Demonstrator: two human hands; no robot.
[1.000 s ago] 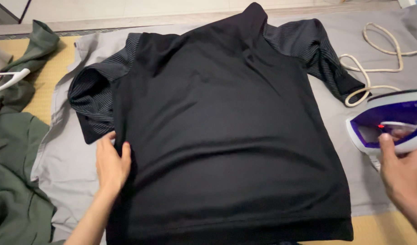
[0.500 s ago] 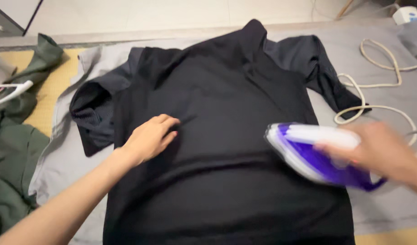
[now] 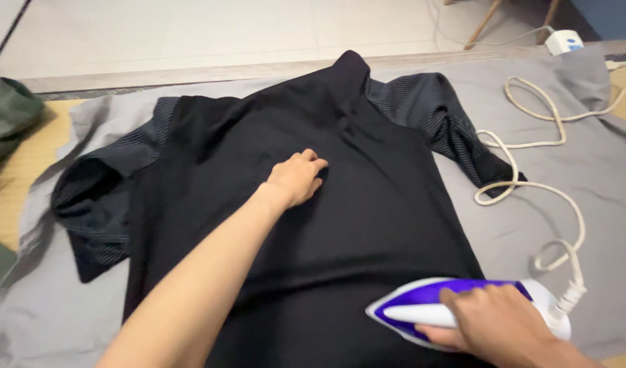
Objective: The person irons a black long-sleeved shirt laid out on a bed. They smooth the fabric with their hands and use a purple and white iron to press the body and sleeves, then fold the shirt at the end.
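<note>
Count: one black shirt (image 3: pixel 367 225), one purple-and-white iron (image 3: pixel 463 310), one cream cord (image 3: pixel 538 170), one grey sheet (image 3: pixel 585 184).
Left hand (image 3: pixel 296 178): unclenched, flat on shirt centre.
Right hand (image 3: pixel 500 327): grasping iron handle, at 5 o'clock on the shirt hem.
Change: iron lower than half a second ago; left hand further up the shirt.

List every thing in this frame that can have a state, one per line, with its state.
Black shirt with striped sleeves: spread flat on the grey cloth, collar away from the camera.
Purple and white iron: soleplate down on the shirt's lower right.
Cream cord: loose, looping across the cloth.
Left hand: pressed on the shirt's chest.
Right hand: gripping the iron's handle.
</note>
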